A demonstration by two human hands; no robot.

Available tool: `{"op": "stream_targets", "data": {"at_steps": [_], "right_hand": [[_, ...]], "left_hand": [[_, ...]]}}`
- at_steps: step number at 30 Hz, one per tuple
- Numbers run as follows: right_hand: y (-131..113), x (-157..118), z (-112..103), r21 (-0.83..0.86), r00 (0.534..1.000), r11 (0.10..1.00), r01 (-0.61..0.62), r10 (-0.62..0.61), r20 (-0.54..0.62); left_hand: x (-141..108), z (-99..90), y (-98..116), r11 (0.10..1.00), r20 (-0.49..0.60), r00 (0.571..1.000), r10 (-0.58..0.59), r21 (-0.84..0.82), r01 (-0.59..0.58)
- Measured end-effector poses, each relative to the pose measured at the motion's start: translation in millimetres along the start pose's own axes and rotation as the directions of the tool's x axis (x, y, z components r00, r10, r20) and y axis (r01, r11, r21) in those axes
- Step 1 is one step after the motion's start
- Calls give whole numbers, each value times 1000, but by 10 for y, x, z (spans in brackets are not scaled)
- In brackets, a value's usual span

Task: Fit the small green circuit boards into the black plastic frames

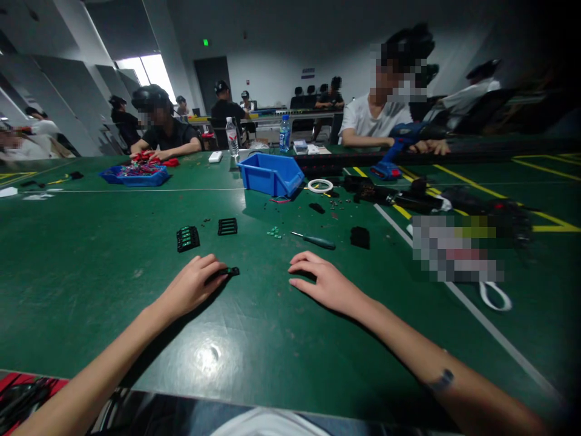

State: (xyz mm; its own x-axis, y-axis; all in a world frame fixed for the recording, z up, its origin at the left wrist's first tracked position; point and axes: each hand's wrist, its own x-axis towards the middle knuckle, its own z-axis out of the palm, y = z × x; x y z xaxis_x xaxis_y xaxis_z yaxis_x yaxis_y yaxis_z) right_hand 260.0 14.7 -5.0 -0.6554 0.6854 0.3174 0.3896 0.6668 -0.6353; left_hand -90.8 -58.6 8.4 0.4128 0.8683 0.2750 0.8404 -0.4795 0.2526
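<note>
My left hand [197, 281] is closed on a small black part [233, 271] with a bit of green on it, low over the green tabletop [254, 339]. My right hand [320, 280] has its fingers apart and curved, with nothing between them. Beyond my left hand lie a black slotted frame with green pieces [187, 238] and a similar frame without green pieces [227, 226]. A small pile of green pieces [275, 232] lies between the hands, farther off. Just past my right hand is a screwdriver [315, 240], with a black block [360, 237] to its right.
A blue bin [271, 174] stands ahead, beside a white ring [320, 186] and scattered small screws. Farther back are two bottles and a blue tray [135, 174] of wires. At the right are a blue power drill [390, 154], dark cables and a white loop [495, 298]. People sit across the table.
</note>
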Motion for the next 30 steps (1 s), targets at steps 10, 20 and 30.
{"op": "stream_targets", "data": {"at_steps": [10,20,30], "right_hand": [[19,38,19,4,999,999,-32,32,-13],[5,39,2,-1,999,999,-36,36,-15],[9,36,2,7,999,1000,-29,29,-13]], "left_hand": [[-523,-211,-1004,987,-188,976,-109,92,128],[-264,-166,-1140,992,-232,970,-74,84,96],[-259,-205,-1070,990,-235,964,-121,36,133]]}}
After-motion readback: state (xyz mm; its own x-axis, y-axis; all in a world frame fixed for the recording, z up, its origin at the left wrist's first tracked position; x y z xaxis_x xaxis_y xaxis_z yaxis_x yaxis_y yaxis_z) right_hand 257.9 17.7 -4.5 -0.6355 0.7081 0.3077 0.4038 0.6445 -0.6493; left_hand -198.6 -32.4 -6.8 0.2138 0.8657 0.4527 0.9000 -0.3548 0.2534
